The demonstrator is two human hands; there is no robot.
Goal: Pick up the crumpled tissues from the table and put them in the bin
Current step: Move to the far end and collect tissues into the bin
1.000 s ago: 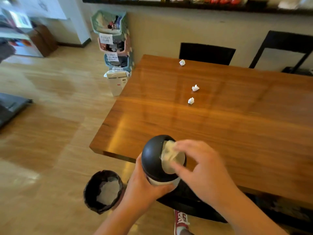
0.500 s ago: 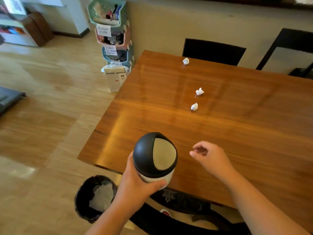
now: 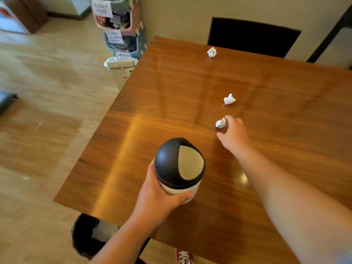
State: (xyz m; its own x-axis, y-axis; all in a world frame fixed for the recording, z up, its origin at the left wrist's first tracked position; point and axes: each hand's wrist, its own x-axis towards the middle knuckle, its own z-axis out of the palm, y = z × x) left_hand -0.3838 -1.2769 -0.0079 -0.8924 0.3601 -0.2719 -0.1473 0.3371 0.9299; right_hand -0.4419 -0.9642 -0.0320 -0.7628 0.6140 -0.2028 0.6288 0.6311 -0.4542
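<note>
My left hand (image 3: 162, 199) grips a small white bin (image 3: 180, 168) with a black domed swing lid, held above the near part of the wooden table (image 3: 171, 88). Three crumpled white tissues lie on the table: the nearest tissue (image 3: 220, 123), a middle tissue (image 3: 229, 99), and a far tissue (image 3: 211, 52) by the back edge. My right hand (image 3: 233, 133) is stretched out with fingers apart, its fingertips right at the nearest tissue, which still rests on the table.
A black floor bin (image 3: 83, 235) with a liner stands under the table's near corner. Stacked labelled baskets (image 3: 118, 25) and a white box (image 3: 120, 63) sit off the table's left side. A dark chair (image 3: 253, 37) stands behind the table. A red shoe (image 3: 183, 257) shows below.
My right hand pushed a tissue through the bin's lid, then drew away and reached forward to the nearest tissue on the table. The bin's flap has swung closed.
</note>
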